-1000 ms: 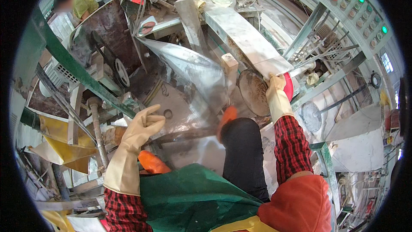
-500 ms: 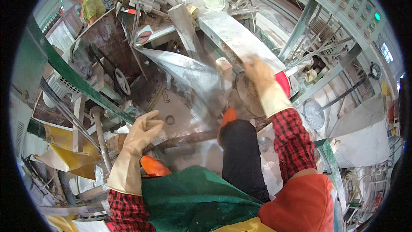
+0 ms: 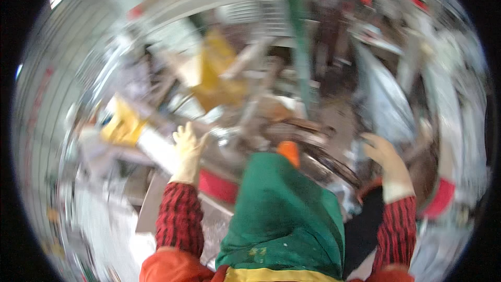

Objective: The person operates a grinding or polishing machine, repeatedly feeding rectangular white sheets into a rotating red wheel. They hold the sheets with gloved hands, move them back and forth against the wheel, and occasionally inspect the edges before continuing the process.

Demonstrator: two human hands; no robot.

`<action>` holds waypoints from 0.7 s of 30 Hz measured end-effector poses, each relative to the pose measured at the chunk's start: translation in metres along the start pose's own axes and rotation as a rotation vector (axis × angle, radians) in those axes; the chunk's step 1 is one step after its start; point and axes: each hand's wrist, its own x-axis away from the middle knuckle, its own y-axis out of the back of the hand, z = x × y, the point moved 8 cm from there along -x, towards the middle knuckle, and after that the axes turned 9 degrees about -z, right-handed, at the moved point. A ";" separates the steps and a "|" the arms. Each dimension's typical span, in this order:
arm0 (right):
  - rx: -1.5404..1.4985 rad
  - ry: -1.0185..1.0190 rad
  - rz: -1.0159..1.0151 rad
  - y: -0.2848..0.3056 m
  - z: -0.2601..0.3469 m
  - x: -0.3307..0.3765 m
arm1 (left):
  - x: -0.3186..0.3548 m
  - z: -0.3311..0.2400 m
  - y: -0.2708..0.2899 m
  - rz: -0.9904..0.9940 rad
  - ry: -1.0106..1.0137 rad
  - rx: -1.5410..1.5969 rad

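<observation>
My left hand (image 3: 188,149), in a cream rubber glove, is raised with its fingers spread and nothing in them. It is over or beside a long white bar (image 3: 157,148); blur hides whether they touch. A red band (image 3: 218,186) shows just right of that wrist. On the right, my right hand (image 3: 383,159), gloved the same way, has its fingers extended and apart, holding nothing that I can see. A pale, shiny sheet (image 3: 383,91) hangs beyond it. The whole picture is smeared by motion.
A yellow sheet (image 3: 216,68) and a green post (image 3: 299,47) stand ahead. Yellow cloth or wrapping (image 3: 124,125) lies at the left. Beside my right forearm a pale beam ends in a red part (image 3: 438,198). My orange shoe (image 3: 288,152) is among dark clutter.
My view has swung left, so the hanging sheet now lies to the right. My right hand has moved off the pale beam's edge. My left hand's fingers have spread.
</observation>
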 end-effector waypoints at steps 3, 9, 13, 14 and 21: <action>-0.178 -0.178 -0.033 -0.013 -0.057 -0.008 | 0.057 0.081 0.028 0.048 0.484 -0.038; -0.121 -0.265 0.089 -0.050 -0.040 -0.013 | 0.092 0.113 0.032 0.060 0.658 0.246; -0.125 -0.298 0.106 -0.043 -0.042 -0.012 | 0.086 0.116 0.019 0.015 0.716 0.404; -0.139 -0.297 0.112 -0.043 -0.042 -0.012 | 0.084 0.120 0.014 -0.005 0.786 0.460; -0.059 -0.300 0.101 -0.033 -0.020 -0.004 | 0.080 0.120 0.010 0.119 0.832 0.332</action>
